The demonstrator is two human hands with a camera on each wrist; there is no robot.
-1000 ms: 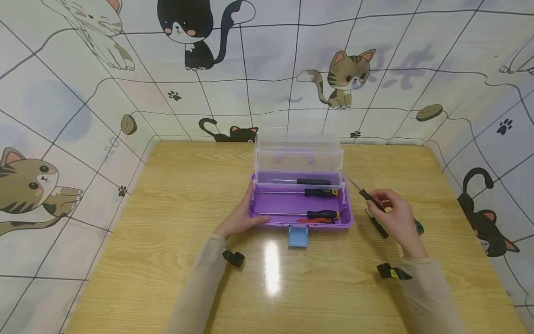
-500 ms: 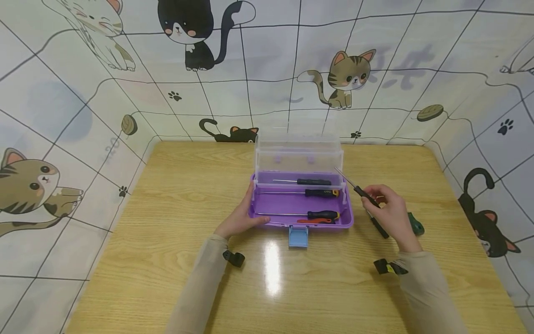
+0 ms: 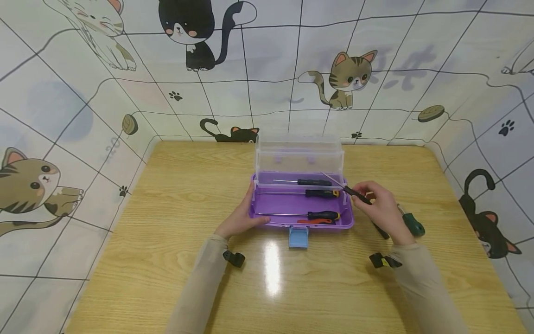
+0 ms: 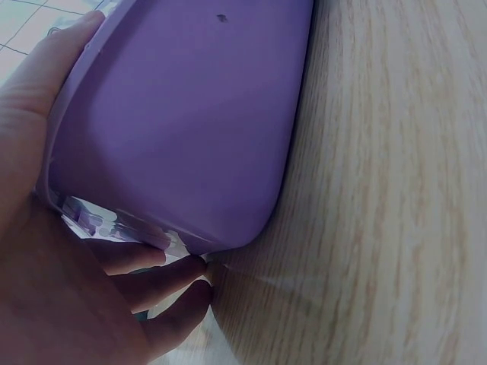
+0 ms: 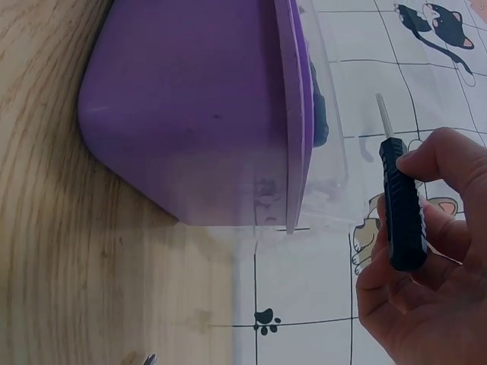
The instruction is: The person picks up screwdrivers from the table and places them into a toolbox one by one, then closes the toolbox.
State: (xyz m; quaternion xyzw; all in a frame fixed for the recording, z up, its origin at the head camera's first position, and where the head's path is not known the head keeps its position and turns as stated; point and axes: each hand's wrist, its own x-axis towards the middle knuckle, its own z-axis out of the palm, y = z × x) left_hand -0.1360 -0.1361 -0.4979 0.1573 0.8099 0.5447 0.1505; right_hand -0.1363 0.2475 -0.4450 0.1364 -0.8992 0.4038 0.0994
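My left hand (image 3: 239,219) grips the left end of a purple toolbox (image 3: 275,203). In the left wrist view its thumb lies along the rim, with other fingers around the corner. My right hand (image 3: 380,211) pinches the black handle of a screwdriver (image 3: 359,196) above the box's right end. The shaft points left over the box; the right wrist view shows the screwdriver (image 5: 403,205) clear of the purple wall. Inside lie a black screwdriver (image 3: 314,182), two black-and-yellow screwdrivers (image 3: 322,193) and a red-orange handled tool (image 3: 315,221).
The toolbox's clear lid (image 3: 298,161) stands raised at the back, and its blue latch (image 3: 298,237) hangs in front. On the wooden table (image 3: 175,195), right of the box, lie a black-handled tool (image 3: 383,232), partly hidden by my hand, and a green-handled tool (image 3: 413,224).
My right hand has moved left with the screwdriver, bringing its shaft over the toolbox. The green-handled tool has come more into sight. My left hand has stayed on the box.
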